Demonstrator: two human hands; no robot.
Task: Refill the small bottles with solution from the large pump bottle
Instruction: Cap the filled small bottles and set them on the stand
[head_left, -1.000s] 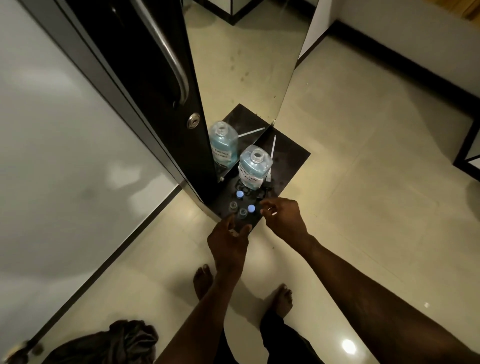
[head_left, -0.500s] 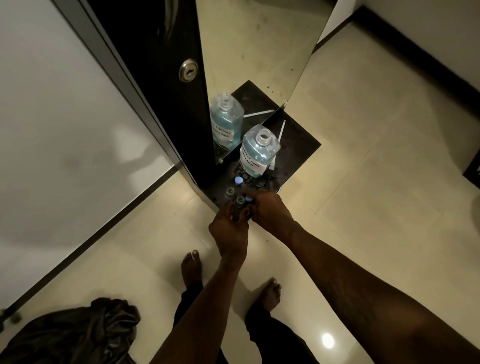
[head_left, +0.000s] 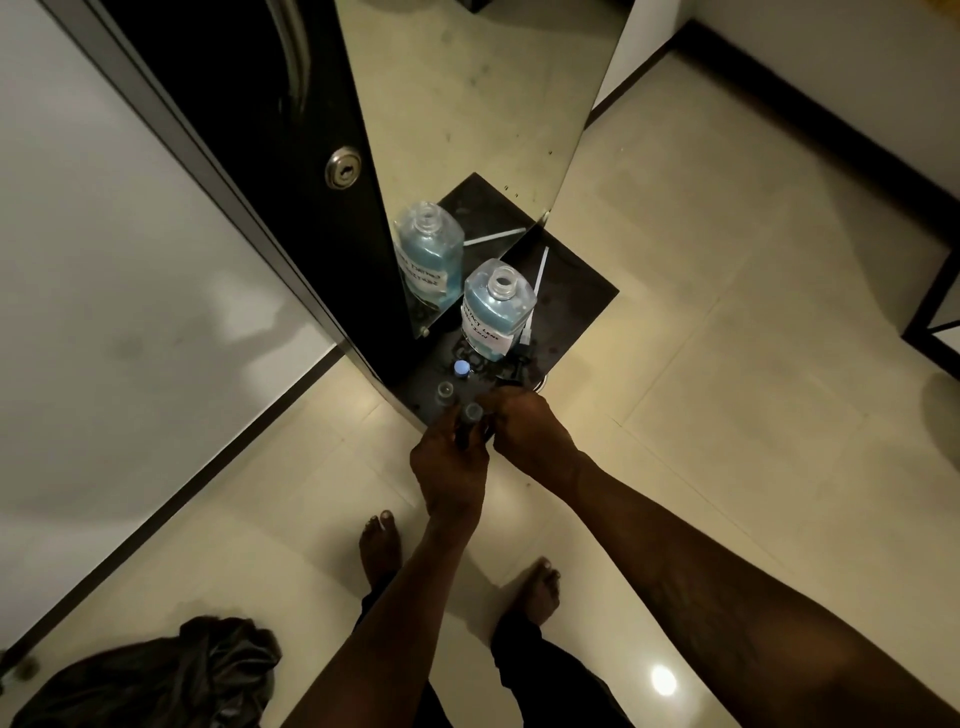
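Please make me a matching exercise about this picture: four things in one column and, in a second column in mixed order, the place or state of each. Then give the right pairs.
Things:
1. large bottle
2. blue-capped small bottle
3. white tube
4. dark cloth

Places or states:
a. crumpled, at the lower left of the view
b. lying flat on the dark tile
c. upright, neck open, blue liquid inside
d. closed, standing just in front of the large bottle

Pairs: 1-c, 2-d, 3-b, 4-a.

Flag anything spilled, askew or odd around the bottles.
The large bottle stands uncapped; its pump lies flat on the dark tile beside it. No spill is clear in this dim light.
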